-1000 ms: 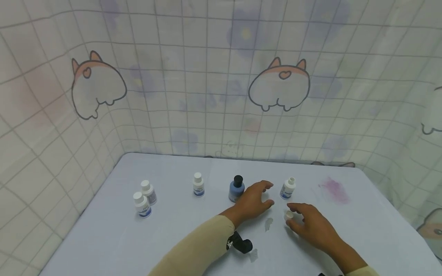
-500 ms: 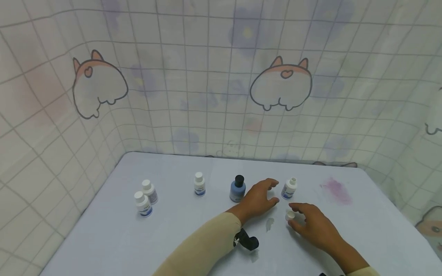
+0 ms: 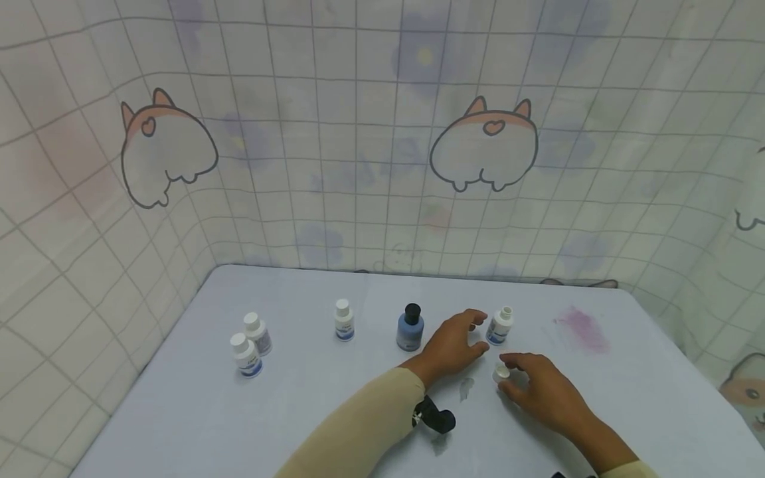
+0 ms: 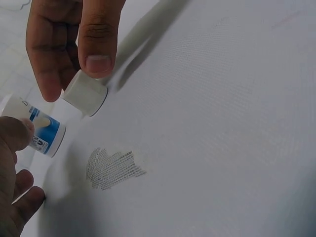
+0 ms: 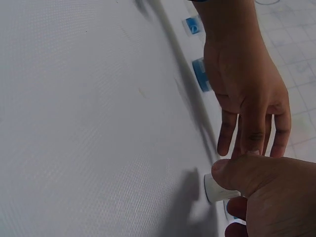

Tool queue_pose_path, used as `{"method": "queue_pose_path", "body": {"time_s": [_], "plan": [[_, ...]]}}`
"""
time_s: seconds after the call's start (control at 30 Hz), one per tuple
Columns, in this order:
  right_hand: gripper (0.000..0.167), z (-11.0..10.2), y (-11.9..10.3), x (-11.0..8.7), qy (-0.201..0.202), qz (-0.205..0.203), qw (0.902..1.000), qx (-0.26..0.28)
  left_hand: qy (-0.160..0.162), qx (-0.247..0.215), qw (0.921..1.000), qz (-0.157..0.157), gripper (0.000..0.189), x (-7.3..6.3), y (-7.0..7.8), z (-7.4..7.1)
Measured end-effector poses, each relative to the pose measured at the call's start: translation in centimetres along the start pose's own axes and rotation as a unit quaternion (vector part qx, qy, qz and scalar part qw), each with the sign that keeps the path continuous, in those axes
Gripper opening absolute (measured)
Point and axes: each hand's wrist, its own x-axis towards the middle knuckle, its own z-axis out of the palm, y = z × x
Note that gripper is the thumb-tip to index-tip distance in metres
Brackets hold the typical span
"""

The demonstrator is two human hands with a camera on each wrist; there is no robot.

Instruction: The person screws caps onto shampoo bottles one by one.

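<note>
My left hand (image 3: 451,345), fingers relaxed and spread, reaches beside a small white bottle (image 3: 499,329) with a blue-striped label. That bottle stands upright with no cap on its neck; in the left wrist view its label (image 4: 47,131) shows just behind my left thumb. A white bottle cap (image 3: 501,374) is low at the table surface in front of it. My right hand (image 3: 540,392) has thumb and index finger at either side of this cap, pinching it. In the right wrist view my thumb partly covers the cap (image 5: 216,189).
A blue bottle with a black cap (image 3: 410,332) stands left of my left hand. Farther left are capped white bottles, one alone (image 3: 344,324) and two close together (image 3: 248,358). A pink stain (image 3: 582,329) marks the white table (image 3: 287,418). Patterned cloth (image 3: 358,153) hangs behind.
My left hand has moved right, away from the blue bottle and closer to the uncapped white bottle. The right hand and the cap have stayed nearly still.
</note>
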Motion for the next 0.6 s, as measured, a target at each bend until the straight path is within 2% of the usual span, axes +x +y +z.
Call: {"method": "queue_pose_path", "body": {"time_s": [0.33, 0.6], "plan": [[0.047, 0.12, 0.03, 0.20, -0.004, -0.004, 1.0000, -0.002, 0.003, -0.002, 0.9999, -0.016, 0.054, 0.57, -0.20, 0.55], [0.045, -0.08, -0.14, 0.11, 0.000, -0.008, 1.0000, 0.004, -0.002, 0.006, 0.9999, -0.013, 0.055, 0.93, 0.53, 0.80]]}}
